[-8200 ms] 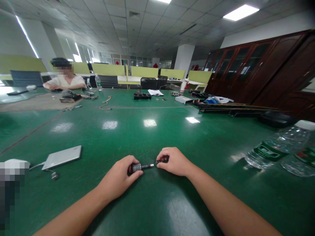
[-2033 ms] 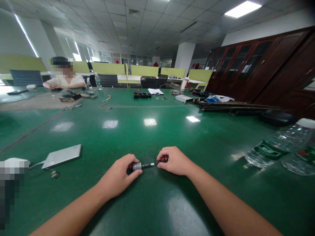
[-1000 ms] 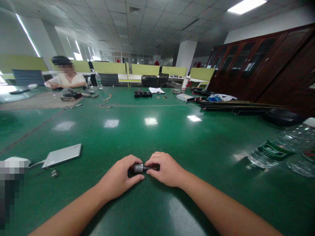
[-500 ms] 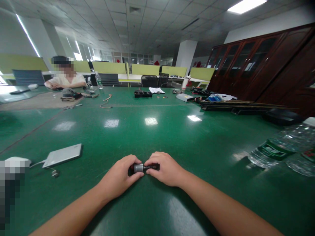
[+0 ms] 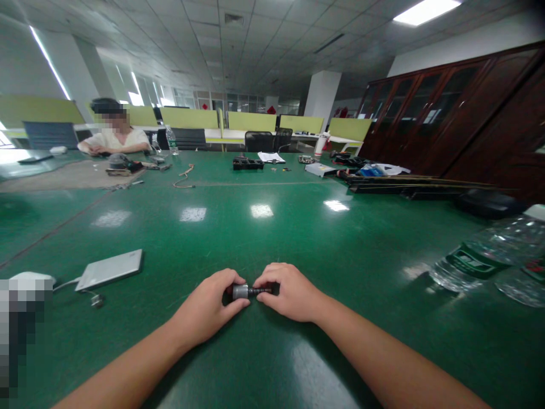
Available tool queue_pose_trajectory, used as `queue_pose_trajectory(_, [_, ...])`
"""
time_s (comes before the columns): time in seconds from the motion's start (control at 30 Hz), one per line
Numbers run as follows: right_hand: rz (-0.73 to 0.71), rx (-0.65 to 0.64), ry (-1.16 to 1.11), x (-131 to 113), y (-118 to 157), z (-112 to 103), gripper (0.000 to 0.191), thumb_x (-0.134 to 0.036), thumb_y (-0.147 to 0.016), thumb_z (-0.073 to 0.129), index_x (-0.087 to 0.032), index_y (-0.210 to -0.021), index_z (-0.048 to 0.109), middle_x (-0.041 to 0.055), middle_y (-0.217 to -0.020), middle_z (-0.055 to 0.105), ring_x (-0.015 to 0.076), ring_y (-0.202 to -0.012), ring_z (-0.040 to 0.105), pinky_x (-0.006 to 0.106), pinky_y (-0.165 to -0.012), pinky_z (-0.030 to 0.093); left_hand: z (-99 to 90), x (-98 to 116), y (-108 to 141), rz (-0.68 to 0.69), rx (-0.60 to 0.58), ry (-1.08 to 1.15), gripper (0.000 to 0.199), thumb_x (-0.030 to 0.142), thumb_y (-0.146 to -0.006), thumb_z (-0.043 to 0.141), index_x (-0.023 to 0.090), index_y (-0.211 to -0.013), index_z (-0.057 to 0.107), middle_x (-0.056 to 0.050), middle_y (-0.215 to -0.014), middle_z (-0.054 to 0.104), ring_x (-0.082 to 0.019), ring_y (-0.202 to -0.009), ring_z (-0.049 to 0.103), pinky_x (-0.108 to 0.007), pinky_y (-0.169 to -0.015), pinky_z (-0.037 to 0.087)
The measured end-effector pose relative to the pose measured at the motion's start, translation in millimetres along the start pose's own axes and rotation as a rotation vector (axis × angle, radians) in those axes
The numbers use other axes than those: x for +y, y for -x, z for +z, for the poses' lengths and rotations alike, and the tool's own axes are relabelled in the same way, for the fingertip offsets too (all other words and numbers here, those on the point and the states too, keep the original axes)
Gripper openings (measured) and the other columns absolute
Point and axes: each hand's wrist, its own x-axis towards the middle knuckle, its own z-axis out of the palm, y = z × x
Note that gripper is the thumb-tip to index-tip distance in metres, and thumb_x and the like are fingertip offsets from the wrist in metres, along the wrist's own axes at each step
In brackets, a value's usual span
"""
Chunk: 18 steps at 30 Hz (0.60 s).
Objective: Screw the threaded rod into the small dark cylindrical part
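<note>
A small metal part lies sideways between my hands, made of a silver cylinder [image 5: 240,291] and a dark ribbed stem [image 5: 256,291] pointing right. My left hand [image 5: 210,301] grips the cylinder between thumb and curled fingers, and its left end is partly hidden by them. The thumb and fingertips of my right hand [image 5: 292,292] pinch the stem, whose dark far end reaches into the hollow of the palm. Both hands stay low over the green tabletop [image 5: 230,238]. What the part is exactly, I cannot tell.
To the left lie a flat white device [image 5: 111,270] and its cable. Plastic water bottles [image 5: 472,264] stand at the right. Farther back are a black tray [image 5: 248,163], papers [image 5: 271,157] and long dark bars [image 5: 395,184]. A person [image 5: 114,136] sits across the table at far left.
My right hand has shifted slightly to the right along the stem, so a little more of it shows beside the cylinder. My left hand has hardly moved.
</note>
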Motion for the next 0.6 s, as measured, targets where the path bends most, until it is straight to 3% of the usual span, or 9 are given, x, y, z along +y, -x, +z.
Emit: queue_pose_trajectory(0.6, [0.016, -0.005, 0.027, 8.5, 1.1, -7.9, 0.012, -0.016, -0.074, 0.069, -0.020, -0.085, 0.074, 0.0007, -0.076, 0.068, 0.0144, -0.073, 0.060, 0.027, -0.072, 0.043, -2.1, -1.0, 0.4, 0.017, 0.031, -0.005, 0.014, 0.031, -0.086, 0.064, 0.021, -0.096, 0.062, -0.002, -0.090, 0.066, -0.020, -0.081, 0.061, -0.031, -0.073, 0.046])
